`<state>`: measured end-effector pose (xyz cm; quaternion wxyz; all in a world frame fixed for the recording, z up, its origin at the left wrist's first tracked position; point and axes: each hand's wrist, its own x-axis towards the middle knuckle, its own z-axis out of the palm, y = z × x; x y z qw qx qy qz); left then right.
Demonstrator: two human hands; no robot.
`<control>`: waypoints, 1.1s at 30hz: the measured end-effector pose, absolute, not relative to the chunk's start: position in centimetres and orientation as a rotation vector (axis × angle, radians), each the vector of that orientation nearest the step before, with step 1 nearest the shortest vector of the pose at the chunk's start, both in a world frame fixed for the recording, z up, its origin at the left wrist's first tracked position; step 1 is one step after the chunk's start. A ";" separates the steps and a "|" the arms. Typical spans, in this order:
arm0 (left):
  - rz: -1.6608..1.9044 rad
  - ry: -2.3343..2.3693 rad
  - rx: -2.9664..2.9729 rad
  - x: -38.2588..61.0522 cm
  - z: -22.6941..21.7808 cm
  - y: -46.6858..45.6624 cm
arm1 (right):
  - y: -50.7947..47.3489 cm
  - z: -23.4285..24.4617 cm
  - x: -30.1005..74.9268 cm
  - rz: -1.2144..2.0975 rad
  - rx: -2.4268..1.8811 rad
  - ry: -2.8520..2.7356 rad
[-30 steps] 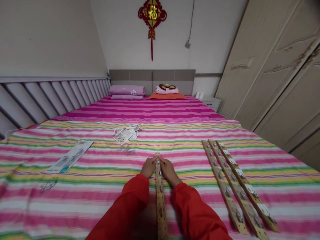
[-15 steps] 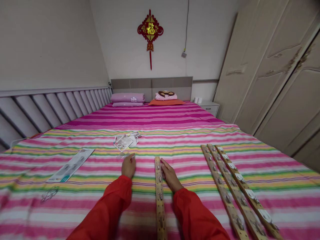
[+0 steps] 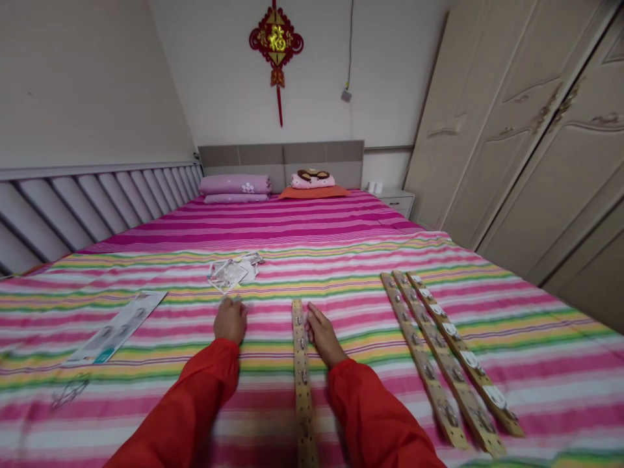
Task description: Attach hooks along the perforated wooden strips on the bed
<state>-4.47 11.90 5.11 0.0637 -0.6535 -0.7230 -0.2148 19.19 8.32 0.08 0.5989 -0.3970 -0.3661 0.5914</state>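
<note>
A narrow wooden strip [image 3: 303, 390] with small shiny metal pieces along it and rows of holes lies lengthwise in front of me. My right hand [image 3: 322, 333] rests at its right side near the far end, fingers stretched out along the edge; whether they touch it I cannot tell. To the left of the strip, my left hand [image 3: 231, 320] is closed, its fingertips curled out of sight. Something clear shows at those fingers, too faint to name. Just beyond that hand lies a loose pile of white and clear pieces [image 3: 234, 270].
Three similar strips [image 3: 429, 364] lie side by side at the right, the outermost with white round pieces. At the left are a flat clear-and-white package [image 3: 117, 328] and a thin wire-like bundle [image 3: 71, 390]. Striped cloth [image 3: 361, 390] covers the bed; folded bedding [image 3: 234, 185] is at the headboard.
The whole view has shifted a little. My left hand has moved slightly left, away from the strip. My right hand stays beside the strip's far end.
</note>
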 end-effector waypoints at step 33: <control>-2.119 -2.312 -2.607 8.8 6.4 9.7 | 8.9 0.1 20.9 1.484 -0.595 -0.530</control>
